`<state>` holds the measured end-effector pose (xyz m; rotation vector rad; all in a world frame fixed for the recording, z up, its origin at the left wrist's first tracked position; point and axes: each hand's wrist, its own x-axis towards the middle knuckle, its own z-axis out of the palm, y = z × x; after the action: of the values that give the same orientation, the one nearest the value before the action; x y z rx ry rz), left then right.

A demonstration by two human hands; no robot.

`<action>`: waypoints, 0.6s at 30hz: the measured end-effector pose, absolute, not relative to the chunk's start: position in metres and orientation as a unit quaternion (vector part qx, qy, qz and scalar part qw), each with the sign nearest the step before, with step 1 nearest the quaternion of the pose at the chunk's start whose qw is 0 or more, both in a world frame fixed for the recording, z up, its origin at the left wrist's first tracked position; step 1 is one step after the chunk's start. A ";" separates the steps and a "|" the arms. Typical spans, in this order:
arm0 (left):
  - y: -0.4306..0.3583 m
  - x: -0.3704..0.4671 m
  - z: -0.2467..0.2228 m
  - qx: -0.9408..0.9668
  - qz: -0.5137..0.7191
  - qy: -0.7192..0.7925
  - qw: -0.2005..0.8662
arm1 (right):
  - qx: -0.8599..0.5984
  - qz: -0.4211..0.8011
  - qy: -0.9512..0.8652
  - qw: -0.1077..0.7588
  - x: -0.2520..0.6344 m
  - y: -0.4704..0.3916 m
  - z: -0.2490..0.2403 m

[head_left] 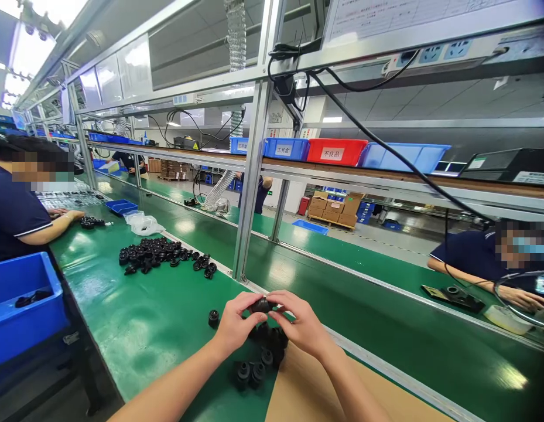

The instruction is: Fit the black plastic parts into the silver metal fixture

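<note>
A small black round plastic part [263,305] is pinched between both of my hands above the green bench. My left hand [237,319] grips its left end with thumb and fingers. On the other end, my right hand [300,319] has its fingertips closed. Beneath my hands lies a cluster of similar black parts [256,372], partly hidden by my right hand. One single black part [214,318] stands just left of my left hand. A brown cardboard sheet [324,387] lies under my right forearm.
Farther along the green bench [166,316] is a heap of black parts [153,253], with a clear plastic bag [143,224] behind. A blue bin [26,299] stands at left. A metal post [249,205] rises ahead. Co-workers sit at left and right.
</note>
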<state>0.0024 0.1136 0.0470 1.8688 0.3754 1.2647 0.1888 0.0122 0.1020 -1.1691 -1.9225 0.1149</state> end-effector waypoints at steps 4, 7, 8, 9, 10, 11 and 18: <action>0.114 0.002 0.048 0.746 0.503 0.144 0.413 | -0.457 0.036 -0.788 0.411 0.190 0.011 0.101; 0.113 0.001 0.050 0.752 0.498 0.137 0.410 | -0.465 0.027 -0.794 0.390 0.190 0.010 0.103; 0.112 0.001 0.051 0.755 0.496 0.133 0.408 | -0.476 0.029 -0.789 0.386 0.189 0.010 0.104; 0.110 0.001 0.052 0.760 0.492 0.128 0.406 | -0.491 0.032 -0.781 0.386 0.188 0.009 0.105; 0.109 0.001 0.052 0.765 0.487 0.123 0.403 | -0.505 0.037 -0.770 0.387 0.187 0.009 0.106; 0.108 0.001 0.052 0.770 0.483 0.119 0.400 | -0.518 0.042 -0.762 0.387 0.186 0.009 0.107; 0.113 0.002 0.048 0.763 0.532 0.114 0.349 | -0.579 0.069 -0.713 0.389 0.182 0.007 0.108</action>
<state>0.0015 0.1135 0.0485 1.9773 0.2941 1.3781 0.1817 0.0073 0.1079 -1.4721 -1.8142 0.1749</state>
